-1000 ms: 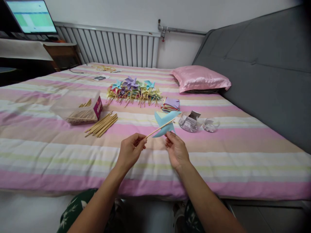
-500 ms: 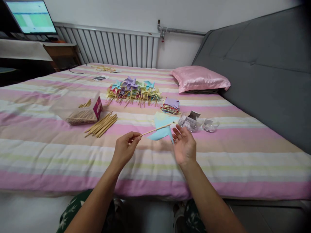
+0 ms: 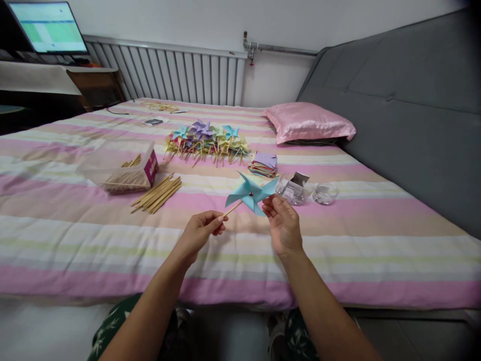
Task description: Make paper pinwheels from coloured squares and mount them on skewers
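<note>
A light blue paper pinwheel (image 3: 246, 189) on a thin wooden stick (image 3: 233, 208) is held above the bed, its front and small centre pin facing me. My left hand (image 3: 203, 228) is closed, pinching the lower end of the stick between thumb and fingers. At the pinwheel's right side, my right hand (image 3: 284, 223) has its fingers curled together against a blade's edge. Just beyond it are a clear container of small silvery pieces (image 3: 292, 190) and a stack of coloured paper pieces (image 3: 264, 164).
A striped bedspread (image 3: 150, 250) covers the bed. Loose sticks (image 3: 158, 193) lie beside a clear plastic box (image 3: 112, 160) holding more sticks. Finished pinwheels (image 3: 205, 140) are heaped farther back. A round clear lid (image 3: 325, 194) lies to the right, a pink pillow (image 3: 310, 122) behind.
The pinwheel has turned from its back and side to face me. My left hand has shifted slightly right and down. My right hand's spread fingers have curled in at the blade.
</note>
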Tool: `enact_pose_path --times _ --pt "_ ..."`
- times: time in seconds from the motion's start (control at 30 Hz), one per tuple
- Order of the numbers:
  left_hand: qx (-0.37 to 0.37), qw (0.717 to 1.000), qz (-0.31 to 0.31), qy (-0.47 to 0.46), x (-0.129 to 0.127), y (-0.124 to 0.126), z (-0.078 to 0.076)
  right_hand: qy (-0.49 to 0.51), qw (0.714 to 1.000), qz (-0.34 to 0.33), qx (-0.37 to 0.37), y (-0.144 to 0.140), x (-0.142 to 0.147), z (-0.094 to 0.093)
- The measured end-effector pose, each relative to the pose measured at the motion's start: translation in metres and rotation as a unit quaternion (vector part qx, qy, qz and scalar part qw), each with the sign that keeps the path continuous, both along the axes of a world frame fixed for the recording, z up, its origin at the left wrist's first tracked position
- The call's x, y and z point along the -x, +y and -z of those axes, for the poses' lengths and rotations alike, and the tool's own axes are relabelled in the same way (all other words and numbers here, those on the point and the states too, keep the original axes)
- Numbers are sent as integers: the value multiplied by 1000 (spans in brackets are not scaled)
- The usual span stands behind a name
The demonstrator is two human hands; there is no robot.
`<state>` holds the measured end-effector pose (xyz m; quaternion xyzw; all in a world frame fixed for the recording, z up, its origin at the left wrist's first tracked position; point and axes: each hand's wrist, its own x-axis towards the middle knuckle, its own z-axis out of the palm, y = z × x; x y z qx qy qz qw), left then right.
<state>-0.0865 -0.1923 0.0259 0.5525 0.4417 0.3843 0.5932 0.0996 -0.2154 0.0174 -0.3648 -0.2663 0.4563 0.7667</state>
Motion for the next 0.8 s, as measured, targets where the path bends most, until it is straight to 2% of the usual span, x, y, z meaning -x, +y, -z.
enact_pose_path --times 0.17,0.53,0.8 --pt "6 1000 23 10 -1 -1 1 -36 999 20 18 3 2 2" --pt "22 997 50 57 0 -2 1 -18 995 86 41 7 -1 4" --pt "32 994 82 69 2 -1 1 -44 991 118 54 8 -4 5"
